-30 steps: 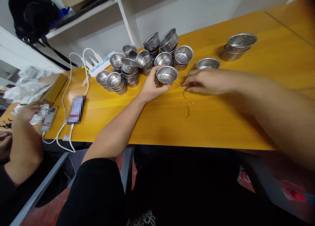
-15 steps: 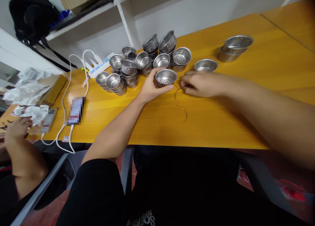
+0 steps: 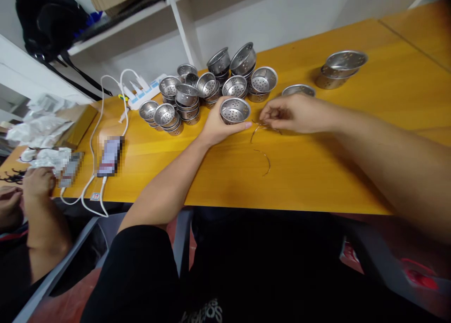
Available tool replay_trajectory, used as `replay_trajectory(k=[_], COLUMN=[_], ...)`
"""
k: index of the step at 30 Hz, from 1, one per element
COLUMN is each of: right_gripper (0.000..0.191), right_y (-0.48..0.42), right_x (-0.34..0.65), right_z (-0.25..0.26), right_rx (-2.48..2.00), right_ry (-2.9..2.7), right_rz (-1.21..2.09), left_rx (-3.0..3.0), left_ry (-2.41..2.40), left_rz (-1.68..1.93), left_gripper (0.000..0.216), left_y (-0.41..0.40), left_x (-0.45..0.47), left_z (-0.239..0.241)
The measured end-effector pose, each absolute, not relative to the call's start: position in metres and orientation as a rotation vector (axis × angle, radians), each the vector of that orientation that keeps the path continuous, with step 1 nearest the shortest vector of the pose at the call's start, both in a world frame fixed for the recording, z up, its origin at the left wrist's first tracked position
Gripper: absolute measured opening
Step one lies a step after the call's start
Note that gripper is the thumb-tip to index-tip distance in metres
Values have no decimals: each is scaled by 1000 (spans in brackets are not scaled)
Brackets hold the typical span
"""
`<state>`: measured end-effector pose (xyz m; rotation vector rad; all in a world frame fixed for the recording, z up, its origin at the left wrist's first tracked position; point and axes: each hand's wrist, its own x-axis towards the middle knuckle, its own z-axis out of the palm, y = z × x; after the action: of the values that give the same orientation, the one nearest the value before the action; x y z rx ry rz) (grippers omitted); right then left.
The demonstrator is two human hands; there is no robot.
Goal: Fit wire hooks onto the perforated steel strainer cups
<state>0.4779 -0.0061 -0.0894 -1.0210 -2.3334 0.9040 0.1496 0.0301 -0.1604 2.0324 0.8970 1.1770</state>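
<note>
My left hand point(image 3: 216, 125) is closed around a perforated metal cup point(image 3: 235, 111), its mouth tilted up toward me and its thumb along the front. To its right, my right hand point(image 3: 289, 113) has its fingers curled and pinched together, slightly blurred. What they hold, if anything, I cannot make out. Just beneath those fingertips lie thin curved wires point(image 3: 254, 133) on the table. One more curved wire point(image 3: 268, 162) lies nearer to me, apart from both hands. Behind my right hand another metal cup point(image 3: 299, 89) is partly hidden.
Stacked perforated cups point(image 3: 186, 109) crowd the table behind my left hand. Two nested cups point(image 3: 343, 62) stand at the back right. On the left are a phone point(image 3: 110, 156) on a white cable, a power strip point(image 3: 147, 94), and another person's hand point(image 3: 39, 180).
My right hand has drawn slightly back from the cup, and more of the wire beneath its fingers shows. My left hand keeps hold of the cup. The other person's hand has shifted right.
</note>
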Motion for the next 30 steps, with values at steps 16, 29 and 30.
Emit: replay_trajectory(k=[16,29,30], right_gripper=[29,41,43], right_y=[-26,-27,-27], right_x=[456,452,452], right_z=[-66,-73,-74], right_rx=[-1020,-1008,-1014], right_ry=[-1778,-1926,-1948], right_rz=[1030,1180,1158], left_rx=[2043,1933,1921], left_ry=[742,634,624], left_rz=[849,866,865], left_gripper=[110,105,106], left_y=[-1,-6,-7], left_x=[158,169,169], left_z=[-139,-140,-139])
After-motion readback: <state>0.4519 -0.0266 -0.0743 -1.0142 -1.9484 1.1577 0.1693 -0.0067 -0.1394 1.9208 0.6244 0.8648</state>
